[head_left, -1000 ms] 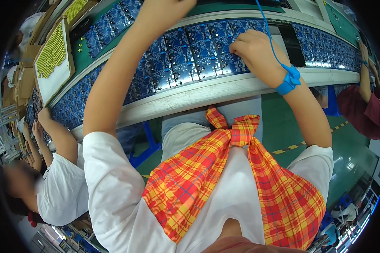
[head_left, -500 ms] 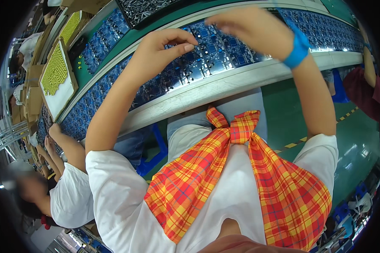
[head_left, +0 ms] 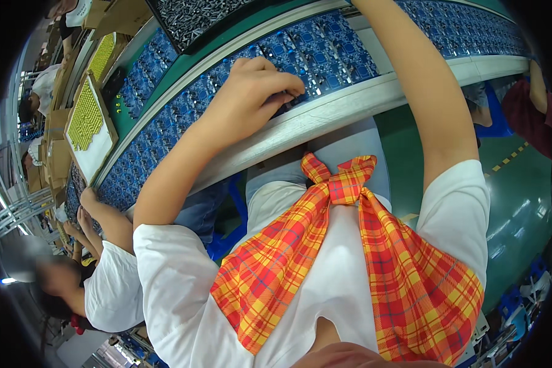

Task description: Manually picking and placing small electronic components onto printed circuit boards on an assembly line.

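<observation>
I see the blue rectangular circuit boards (head_left: 331, 49) lying side by side in a long run behind a pale grey metal rail (head_left: 306, 126). Their faces are crowded with small components: squarish outlines, white and silvery specks, bright blue bits. Any lettering on them is too small for me to read. The bare left hand (head_left: 251, 95) is over the boards beside the rail, fingers curled, thumb and index tips close together; I can't tell whether they pinch anything or touch a board. The right hand lies past my upper edge, so I can't judge its grip; its bare forearm (head_left: 429, 80) crosses above the boards. Beyond them, a black rectangular tray (head_left: 181, 49) holds small silver-grey parts (head_left: 196, 18).
</observation>
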Demonstrator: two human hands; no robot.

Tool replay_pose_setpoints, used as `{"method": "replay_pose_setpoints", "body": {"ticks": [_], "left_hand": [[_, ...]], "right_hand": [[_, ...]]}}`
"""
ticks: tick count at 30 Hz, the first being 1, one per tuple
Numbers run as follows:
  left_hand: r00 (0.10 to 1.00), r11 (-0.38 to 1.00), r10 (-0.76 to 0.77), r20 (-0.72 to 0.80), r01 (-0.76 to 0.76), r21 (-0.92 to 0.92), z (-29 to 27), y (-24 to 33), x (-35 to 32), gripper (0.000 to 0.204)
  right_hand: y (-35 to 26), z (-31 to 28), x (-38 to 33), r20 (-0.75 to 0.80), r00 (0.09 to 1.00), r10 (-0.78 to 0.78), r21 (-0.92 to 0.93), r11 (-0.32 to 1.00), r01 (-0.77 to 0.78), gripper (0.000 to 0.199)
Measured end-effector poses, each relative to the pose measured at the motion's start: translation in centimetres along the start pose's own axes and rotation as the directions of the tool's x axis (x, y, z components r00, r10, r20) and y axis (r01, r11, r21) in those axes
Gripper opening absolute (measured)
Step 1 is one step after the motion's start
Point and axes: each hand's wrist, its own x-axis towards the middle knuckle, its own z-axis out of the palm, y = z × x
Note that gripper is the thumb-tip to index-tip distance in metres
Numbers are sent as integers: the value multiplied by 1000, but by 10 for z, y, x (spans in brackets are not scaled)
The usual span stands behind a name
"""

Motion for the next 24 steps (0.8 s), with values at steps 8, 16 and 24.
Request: {"method": "replay_pose_setpoints", "body": {"ticks": [8, 16, 24], "left_hand": [[996, 990, 78, 38, -82, 115, 2, 2, 4, 18], [990, 990, 138, 0, -138, 32, 5, -3, 5, 15], [987, 988, 155, -30, -156, -14, 13, -15, 0, 15]], "right_hand": [[19, -2, 2, -55, 996, 73, 228, 972, -58, 23], [18, -7, 0, -76, 997, 9, 166, 986, 3, 24], [17, -10, -1, -50, 998, 41, 259, 966, -26, 26]]}}
